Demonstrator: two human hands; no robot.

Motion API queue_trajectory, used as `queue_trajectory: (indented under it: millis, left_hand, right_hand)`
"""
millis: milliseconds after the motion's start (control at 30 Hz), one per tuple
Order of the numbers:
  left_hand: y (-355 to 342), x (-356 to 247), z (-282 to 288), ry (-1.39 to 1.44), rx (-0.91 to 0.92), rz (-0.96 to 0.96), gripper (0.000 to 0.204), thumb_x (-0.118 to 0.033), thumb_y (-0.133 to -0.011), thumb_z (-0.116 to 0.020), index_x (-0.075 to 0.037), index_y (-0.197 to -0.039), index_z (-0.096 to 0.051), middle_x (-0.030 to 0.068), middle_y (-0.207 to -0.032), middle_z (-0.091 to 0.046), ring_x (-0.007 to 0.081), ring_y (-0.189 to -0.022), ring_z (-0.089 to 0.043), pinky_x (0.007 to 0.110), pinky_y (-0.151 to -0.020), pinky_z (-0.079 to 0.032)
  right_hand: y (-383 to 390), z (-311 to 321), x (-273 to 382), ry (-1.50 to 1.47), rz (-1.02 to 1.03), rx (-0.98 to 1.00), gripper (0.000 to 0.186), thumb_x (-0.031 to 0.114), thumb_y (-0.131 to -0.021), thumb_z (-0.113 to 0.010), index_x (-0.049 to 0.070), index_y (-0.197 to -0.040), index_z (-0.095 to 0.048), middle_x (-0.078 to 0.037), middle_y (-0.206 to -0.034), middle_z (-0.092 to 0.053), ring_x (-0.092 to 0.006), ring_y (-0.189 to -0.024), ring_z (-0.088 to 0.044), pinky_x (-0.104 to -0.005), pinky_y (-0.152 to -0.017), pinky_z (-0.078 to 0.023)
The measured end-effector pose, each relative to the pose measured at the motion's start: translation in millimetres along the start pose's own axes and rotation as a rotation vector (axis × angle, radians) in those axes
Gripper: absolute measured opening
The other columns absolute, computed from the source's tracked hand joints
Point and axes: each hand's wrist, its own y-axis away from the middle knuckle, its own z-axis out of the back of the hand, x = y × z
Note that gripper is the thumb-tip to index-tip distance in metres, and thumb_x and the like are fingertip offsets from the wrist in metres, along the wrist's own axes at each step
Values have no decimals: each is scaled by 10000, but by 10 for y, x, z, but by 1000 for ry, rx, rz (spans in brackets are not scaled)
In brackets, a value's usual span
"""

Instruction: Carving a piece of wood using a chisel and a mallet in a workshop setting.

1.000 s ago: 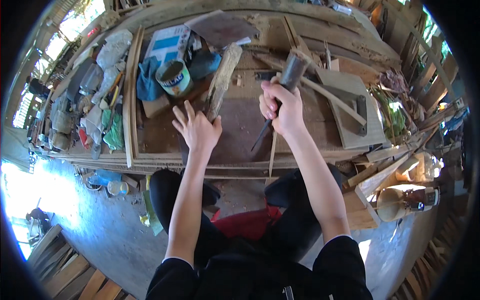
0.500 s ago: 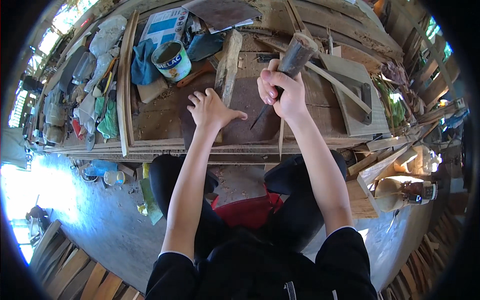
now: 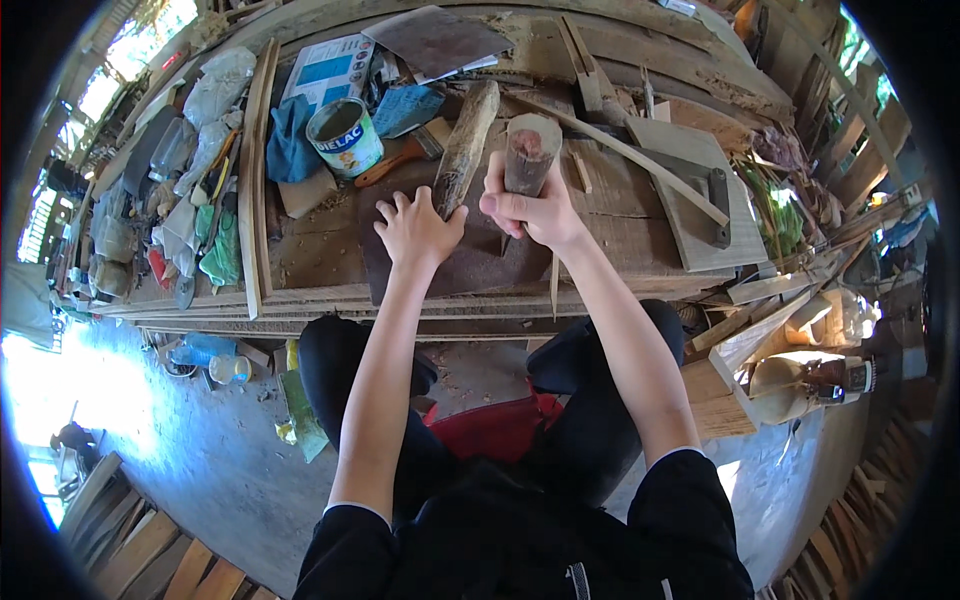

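Note:
My right hand [image 3: 535, 208] is wrapped round a tool with a thick wooden handle [image 3: 530, 160], its flat butt end up. A thin dark point shows beneath the fist, close to a dark brown sheet on the bench; whether it touches cannot be told. My left hand [image 3: 420, 232] is open with fingers spread, palm down over the near end of a rough length of wood [image 3: 468, 130]. Its thumb and index finger lie on either side of that wood. A paintbrush [image 3: 405, 155] with an orange-brown handle lies beyond my left hand, beside an open paint tin [image 3: 345, 140].
A blue cloth [image 3: 290, 140] lies left of the tin. Long wooden strips [image 3: 252, 190] border a pile of bags and tools. At right, a grey board [image 3: 690, 210] carries a thin stick [image 3: 650, 175] and a dark handled piece. The wooden workbench [image 3: 330, 245] has its edge before my knees.
My right hand has moved left and tilted the tool more upright, its butt turning towards me. My left hand has drawn its thumb in beside the rough wood.

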Motion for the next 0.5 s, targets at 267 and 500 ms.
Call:
queue_trajectory:
  millis: [267,500]
  left_hand:
    - [-21,0,0,-10,36,-7,660,-540,-795,-598,-88,-1267,-504,244,-1386,-429,488,-1308,-320,595,-1015,-307]
    - [-14,1,12,-18,44,-22,653,-536,-791,-605,-81,-1250,-514,246,-1378,-440,478,-1307,-332,591,-1016,-315]
  right_hand:
    - [52,40,-3,-171,-146,156,192,-28,-679,-692,21,-658,-507,-8,-533,-465,-80,-393,-424,-228,-369,-301]
    - [60,6,22,-78,-114,195,208,20,-684,-720,23,-647,-516,-11,-526,-475,-78,-395,-413,-228,-378,-289]
